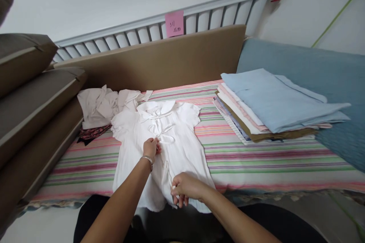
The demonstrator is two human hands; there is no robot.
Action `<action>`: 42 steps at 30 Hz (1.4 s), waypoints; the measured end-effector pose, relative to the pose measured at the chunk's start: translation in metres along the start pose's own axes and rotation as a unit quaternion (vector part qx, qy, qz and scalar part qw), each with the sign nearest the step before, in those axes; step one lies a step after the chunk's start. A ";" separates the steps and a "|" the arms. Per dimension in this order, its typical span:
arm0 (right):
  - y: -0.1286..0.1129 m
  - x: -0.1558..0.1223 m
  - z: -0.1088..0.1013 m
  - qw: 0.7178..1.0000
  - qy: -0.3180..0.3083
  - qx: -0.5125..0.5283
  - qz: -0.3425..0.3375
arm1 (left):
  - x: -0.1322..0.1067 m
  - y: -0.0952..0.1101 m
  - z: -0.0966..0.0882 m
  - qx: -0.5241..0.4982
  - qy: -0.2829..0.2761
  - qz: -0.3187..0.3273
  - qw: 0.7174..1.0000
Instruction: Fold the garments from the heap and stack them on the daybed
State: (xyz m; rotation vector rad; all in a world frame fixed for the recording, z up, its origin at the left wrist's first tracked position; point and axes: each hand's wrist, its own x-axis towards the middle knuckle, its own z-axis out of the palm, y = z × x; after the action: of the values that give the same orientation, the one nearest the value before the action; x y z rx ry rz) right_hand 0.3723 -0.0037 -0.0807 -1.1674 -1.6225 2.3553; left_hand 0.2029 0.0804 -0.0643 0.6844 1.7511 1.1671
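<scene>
A white short-sleeved blouse (pixel 182 144) lies spread out, front up, with its collar away from me and fabric ties down the middle. My left hand (pixel 151 148), with a silver bangle at the wrist, pinches the blouse's front edge just below a tied bow (pixel 161 131). Lower down, my right hand (pixel 184 190) has its thumb and fingers closed on the front edge near the hem. The hem hangs slightly over the near edge of the striped cloth. Fingertips of both hands are partly hidden.
A stack of folded clothes (pixel 273 102), light blue on top, sits at the right. Crumpled pale garments (pixel 99 106) lie at the far left, by stacked brown cushions (pixel 34 102). A brown board (pixel 171 57) and radiator (pixel 131 38) with a pink note (pixel 174 24) stand behind.
</scene>
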 end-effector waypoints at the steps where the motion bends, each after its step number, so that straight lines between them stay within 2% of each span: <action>1: 0.000 -0.001 0.000 1.000 -0.002 -0.002 0.002 | 0.000 -0.001 0.000 0.000 0.002 0.002 1.000; 7: -0.001 -0.004 0.000 1.000 -0.019 0.002 0.013 | 0.003 -0.003 0.002 0.009 0.000 0.009 1.000; 11: -0.006 -0.008 0.004 0.999 -0.011 0.028 -0.015 | 0.000 0.001 -0.001 0.019 -0.038 0.016 0.999; 14: -0.020 -0.014 0.017 0.989 0.032 0.049 -0.134 | -0.013 0.008 -0.016 0.033 -0.075 0.049 0.995; 17: -0.040 -0.019 0.026 0.955 -0.016 0.073 -0.286 | -0.034 0.012 -0.047 0.052 -0.058 0.103 0.992; 19: -0.049 -0.020 0.021 0.945 -0.044 0.065 -0.317 | -0.049 0.011 -0.073 0.063 -0.052 0.108 0.991; 20: -0.052 -0.018 0.015 0.948 -0.018 0.050 -0.313 | -0.056 0.009 -0.086 0.064 -0.054 0.095 0.992; 22: -0.052 -0.011 -0.004 0.948 0.116 0.004 -0.298 | -0.069 0.005 -0.106 0.057 -0.050 0.065 0.995; 24: -0.047 0.000 -0.024 0.913 0.267 -0.058 -0.302 | -0.078 0.000 -0.117 0.055 -0.021 0.065 0.996; 26: -0.039 0.011 -0.038 0.868 0.349 -0.144 -0.322 | -0.084 -0.006 -0.113 0.090 -0.004 0.102 0.991; 29: -0.027 0.023 -0.041 0.815 0.367 -0.293 -0.340 | -0.092 -0.017 -0.085 0.198 -0.042 0.179 0.963; 32: -0.021 0.032 -0.033 0.780 0.371 -0.389 -0.320 | -0.096 -0.028 -0.048 0.302 -0.078 0.276 0.909; 35: -0.023 0.034 -0.028 0.765 0.378 -0.441 -0.277 | -0.095 -0.036 -0.025 0.391 -0.080 0.339 0.852; 38: -0.029 0.031 -0.028 0.754 0.376 -0.480 -0.244 | -0.090 -0.043 -0.021 0.425 -0.065 0.353 0.831; 42: -0.034 0.026 -0.031 0.737 0.369 -0.511 -0.245 | -0.083 -0.051 -0.027 0.397 -0.060 0.378 0.834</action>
State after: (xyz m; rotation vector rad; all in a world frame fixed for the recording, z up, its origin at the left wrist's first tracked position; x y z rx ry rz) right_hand 0.3601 0.0468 -0.0718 -1.2374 -2.3934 0.4112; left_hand 0.2173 -0.0194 -0.0755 2.0486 1.8794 0.7726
